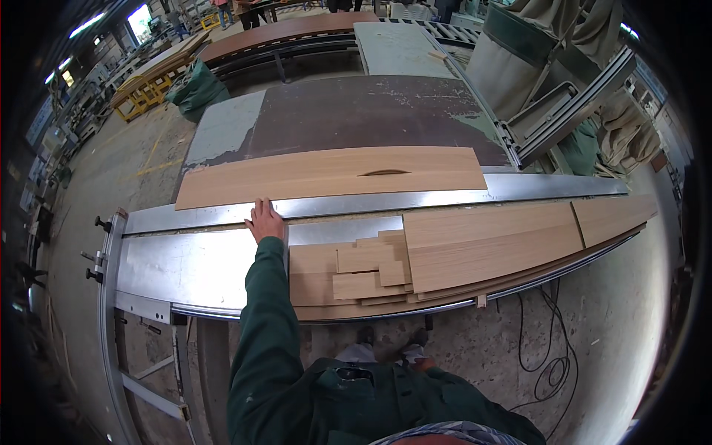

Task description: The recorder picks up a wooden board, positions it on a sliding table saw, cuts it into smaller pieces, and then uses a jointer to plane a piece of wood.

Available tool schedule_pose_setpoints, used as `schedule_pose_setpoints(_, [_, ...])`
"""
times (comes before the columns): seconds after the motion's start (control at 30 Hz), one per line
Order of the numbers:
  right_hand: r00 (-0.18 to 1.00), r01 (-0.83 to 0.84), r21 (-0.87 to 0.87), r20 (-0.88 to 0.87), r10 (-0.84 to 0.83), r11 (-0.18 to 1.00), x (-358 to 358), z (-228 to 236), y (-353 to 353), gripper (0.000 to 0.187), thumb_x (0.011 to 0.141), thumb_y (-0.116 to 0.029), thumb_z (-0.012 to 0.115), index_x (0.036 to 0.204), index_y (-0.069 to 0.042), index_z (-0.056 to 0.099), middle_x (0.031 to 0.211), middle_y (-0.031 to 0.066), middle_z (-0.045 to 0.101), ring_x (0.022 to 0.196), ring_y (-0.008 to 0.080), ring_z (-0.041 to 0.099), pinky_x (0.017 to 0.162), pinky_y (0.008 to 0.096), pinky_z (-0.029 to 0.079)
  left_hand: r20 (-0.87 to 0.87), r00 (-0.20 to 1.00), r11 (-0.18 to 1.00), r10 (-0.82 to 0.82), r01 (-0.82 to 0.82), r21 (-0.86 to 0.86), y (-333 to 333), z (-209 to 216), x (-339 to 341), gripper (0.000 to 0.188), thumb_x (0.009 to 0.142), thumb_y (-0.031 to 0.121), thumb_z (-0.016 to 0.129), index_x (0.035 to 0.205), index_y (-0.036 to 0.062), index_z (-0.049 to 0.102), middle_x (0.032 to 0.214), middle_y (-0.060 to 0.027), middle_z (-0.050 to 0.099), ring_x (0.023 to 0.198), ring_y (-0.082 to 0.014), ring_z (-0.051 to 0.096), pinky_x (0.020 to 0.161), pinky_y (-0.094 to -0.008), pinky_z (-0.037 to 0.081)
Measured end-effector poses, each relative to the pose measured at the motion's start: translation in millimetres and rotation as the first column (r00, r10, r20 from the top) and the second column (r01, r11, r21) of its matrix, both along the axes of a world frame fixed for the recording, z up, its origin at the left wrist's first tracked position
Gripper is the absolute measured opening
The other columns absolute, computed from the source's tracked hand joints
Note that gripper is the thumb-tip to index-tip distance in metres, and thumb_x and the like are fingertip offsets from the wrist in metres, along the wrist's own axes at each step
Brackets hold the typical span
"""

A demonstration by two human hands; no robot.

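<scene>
My left hand lies on the metal table of a panel saw, fingers stretched out at the near edge of a long wooden board. That board has a curved dark slot toward its right part. To the right of my left sleeve, several short wood offcuts lie in a loose pile on the table. Wider boards are stacked farther right, up to the table's end. Down beside my body, only a small part of my right hand shows; its fingers are hidden.
Beyond the board spreads a worn dark tabletop. A fence arm stands at the right, by a large fabric dust bag. Black cable coils on the floor at right. A green sack sits far left; people are in the background.
</scene>
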State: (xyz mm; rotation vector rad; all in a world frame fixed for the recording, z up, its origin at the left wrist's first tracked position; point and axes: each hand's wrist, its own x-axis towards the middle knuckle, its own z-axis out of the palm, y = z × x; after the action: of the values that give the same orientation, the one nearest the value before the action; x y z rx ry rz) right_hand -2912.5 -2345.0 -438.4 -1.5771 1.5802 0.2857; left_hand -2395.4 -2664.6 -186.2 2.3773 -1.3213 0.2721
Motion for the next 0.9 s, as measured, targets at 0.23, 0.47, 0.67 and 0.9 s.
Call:
schedule_pose_setpoints(0.23, [0.998, -0.037, 0.022, 0.041, 0.036, 0.999, 1.6, 15.7, -4.8, 0.062, 0.068, -0.059, 0.056, 0.111, -0.015, 0.058, 0.109, 0.0112, 0.058, 0.102, 0.0299, 0.054, 0.089, 0.0354, 0.042, 0.007, 1.000, 1.000, -0.004, 0.004, -0.002, 0.9, -0.5, -2.1, 0.038, 0.084, 0.021, 0.040, 0.122, 0.0155, 0.043, 0.132, -0.0033, 0.036, 0.116, -0.0238, 0.037, 0.099, -0.0558, 0.020])
schedule_pose_setpoints(0.47, [0.991, -0.124, 0.059, 0.056, 0.121, 0.990, 10.2, 38.2, -13.1, 0.061, 0.068, -0.058, 0.057, 0.112, -0.016, 0.057, 0.110, 0.0098, 0.057, 0.103, 0.0282, 0.053, 0.090, 0.0348, 0.041, 0.015, 1.000, 1.000, 0.013, -0.013, -0.008, 5.7, -0.3, 4.1, 0.039, 0.084, 0.021, 0.041, 0.122, 0.0160, 0.043, 0.132, -0.0036, 0.036, 0.117, -0.0242, 0.037, 0.099, -0.0556, 0.020])
schedule_pose_setpoints(0.67, [0.999, -0.028, 0.042, -0.019, 0.029, 0.999, 2.7, 4.0, -3.4, 0.060, 0.068, -0.057, 0.057, 0.112, -0.016, 0.057, 0.108, 0.0109, 0.058, 0.102, 0.0280, 0.054, 0.089, 0.0341, 0.042, 0.012, 1.000, 1.000, 0.006, -0.006, 0.001, -1.1, -1.1, 0.4, 0.039, 0.083, 0.021, 0.041, 0.122, 0.0161, 0.043, 0.132, -0.0035, 0.036, 0.117, -0.0241, 0.037, 0.099, -0.0554, 0.020])
schedule_pose_setpoints(0.9, [1.000, 0.019, 0.010, 0.002, -0.019, 1.000, -1.1, -11.7, 1.1, 0.060, 0.069, -0.058, 0.056, 0.110, -0.015, 0.058, 0.107, 0.0117, 0.059, 0.101, 0.0293, 0.055, 0.089, 0.0353, 0.042, 0.022, 1.000, 1.000, 0.007, -0.006, -0.015, -1.5, -2.9, 0.9, 0.039, 0.083, 0.021, 0.043, 0.122, 0.0161, 0.044, 0.132, -0.0036, 0.037, 0.116, -0.0237, 0.038, 0.099, -0.0557, 0.020])
